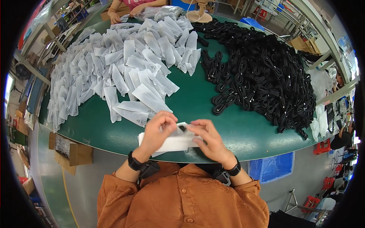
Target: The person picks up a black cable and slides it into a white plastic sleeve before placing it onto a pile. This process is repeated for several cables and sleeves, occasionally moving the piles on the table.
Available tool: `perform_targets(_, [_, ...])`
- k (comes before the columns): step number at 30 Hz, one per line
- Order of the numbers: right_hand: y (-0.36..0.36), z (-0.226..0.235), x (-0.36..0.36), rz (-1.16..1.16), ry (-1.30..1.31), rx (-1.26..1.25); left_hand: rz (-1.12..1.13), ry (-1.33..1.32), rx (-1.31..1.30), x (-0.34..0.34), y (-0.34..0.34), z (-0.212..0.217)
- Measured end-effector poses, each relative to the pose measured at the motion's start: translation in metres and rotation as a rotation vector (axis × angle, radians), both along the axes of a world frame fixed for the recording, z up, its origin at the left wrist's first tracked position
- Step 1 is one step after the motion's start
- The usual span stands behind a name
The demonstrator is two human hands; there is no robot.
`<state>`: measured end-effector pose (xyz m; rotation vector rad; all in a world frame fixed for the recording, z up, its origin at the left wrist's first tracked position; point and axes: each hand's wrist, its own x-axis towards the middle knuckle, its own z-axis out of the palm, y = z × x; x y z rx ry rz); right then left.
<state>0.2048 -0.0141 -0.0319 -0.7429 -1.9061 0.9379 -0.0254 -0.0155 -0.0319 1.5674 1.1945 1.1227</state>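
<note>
At the near edge of the green table point(195, 102), my left hand point(160, 131) pinches the edge of a thin white bag point(175, 132) with curled fingers. My right hand point(209, 137) reaches in from the other side, its fingertips closed at a small dark piece point(183, 128) by the bag, which looks like part of a black cable. Most of that piece is hidden, and the fingers are slightly blurred. Flat white bags point(171, 145) lie stacked beneath both hands.
Filled white bags point(110, 72) heap up on the left. Bundled black cables point(262, 72) form a large pile on the right. Another person's hands point(125, 13) work at the far side. A cardboard box point(78, 154) and a blue bin point(272, 167) stand below the table's edge.
</note>
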Motion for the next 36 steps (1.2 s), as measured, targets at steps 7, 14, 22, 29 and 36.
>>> perform_targets(7, [0.066,-0.02,0.069,-0.599,-0.85,0.481,0.445,-0.185,0.237,-0.04,0.047,0.056])
perform_targets(14, [0.05,-0.023,0.078,-0.491,-1.032,0.32,-0.085,0.349,0.267,0.01,-0.02,-0.009])
perform_targets(22, [-0.005,-0.006,0.051,-0.187,-0.202,-0.512,0.004,0.501,0.399,0.035,-0.032,-0.036])
perform_targets(29, [-0.018,-0.001,0.04,-0.094,-0.255,-0.121,0.023,0.273,0.055,0.03,-0.033,-0.029])
perform_targets(36, [-0.015,0.004,0.044,-0.022,-0.546,-0.058,0.018,0.197,0.104,0.027,-0.031,-0.032])
